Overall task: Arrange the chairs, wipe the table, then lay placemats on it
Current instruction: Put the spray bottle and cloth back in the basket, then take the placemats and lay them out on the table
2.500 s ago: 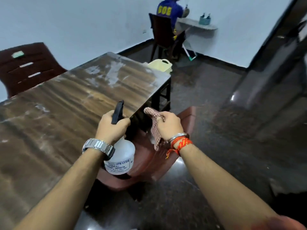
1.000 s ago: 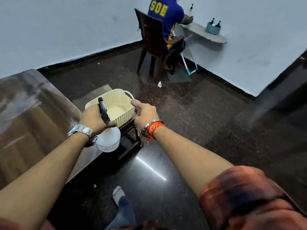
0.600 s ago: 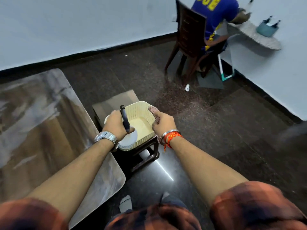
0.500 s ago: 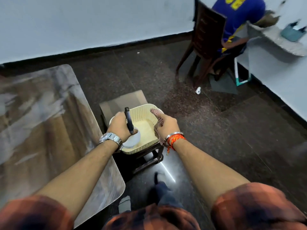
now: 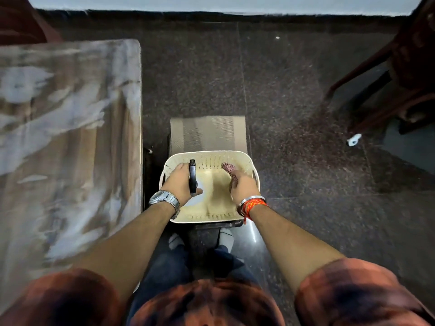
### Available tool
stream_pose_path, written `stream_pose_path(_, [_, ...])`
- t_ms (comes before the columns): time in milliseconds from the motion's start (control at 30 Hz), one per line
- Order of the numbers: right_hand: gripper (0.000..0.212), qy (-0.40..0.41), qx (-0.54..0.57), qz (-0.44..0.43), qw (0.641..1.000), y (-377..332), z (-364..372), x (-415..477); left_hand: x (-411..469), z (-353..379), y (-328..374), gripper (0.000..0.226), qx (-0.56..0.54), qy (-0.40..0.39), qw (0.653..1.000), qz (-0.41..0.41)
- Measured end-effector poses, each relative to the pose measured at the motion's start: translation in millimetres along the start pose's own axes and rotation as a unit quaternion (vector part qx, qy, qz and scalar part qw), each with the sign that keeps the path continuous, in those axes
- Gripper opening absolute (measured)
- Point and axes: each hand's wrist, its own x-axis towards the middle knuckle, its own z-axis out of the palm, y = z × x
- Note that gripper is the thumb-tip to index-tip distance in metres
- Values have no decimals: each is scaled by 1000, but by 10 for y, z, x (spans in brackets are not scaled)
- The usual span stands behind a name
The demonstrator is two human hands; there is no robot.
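Note:
Straight below me a cream plastic basket [image 5: 249,161] stands on a low dark stool. Inside it, my left hand [image 5: 180,181] grips the black trigger head of a white spray bottle [image 5: 193,177], whose body shows pale under the hand. My right hand [image 5: 242,187] holds a red checked cloth [image 5: 229,169] over the basket's right side. The brown wooden table [image 5: 68,142] with pale streaks lies to the left. Beige placemats [image 5: 208,132] lie on the stool just beyond the basket.
A dark wooden chair [image 5: 404,74] stands at the upper right on the dark speckled floor [image 5: 294,114]. A small white object [image 5: 353,139] lies near its leg. Part of a red-brown chair [image 5: 21,22] shows at the top left.
I have stepped up to the basket and now look straight down. Both hands, still holding the bottle and the cloth, have come down into the basket.

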Motion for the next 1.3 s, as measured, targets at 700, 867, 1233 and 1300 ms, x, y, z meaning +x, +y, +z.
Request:
stream_pose_path(700, [25,118,-59,-106,986,-887,-74,444,517,-771,292,31,-11,82,996,34])
stream_pose_path(867, [19,138,-52,-113,983,-979,-225,993,1083,-690,386,47,75,21,996,48])
stream_pose_path(1233, [45,-3,-165,-81,983,-637,-126,2387,2320,-157,18,90,209,-67,976,-10])
stream_pose_path(1300, [63,-30,-192,-101,976,-631,-99,2565,2488,-126,-2,96,247,-66,967,-26])
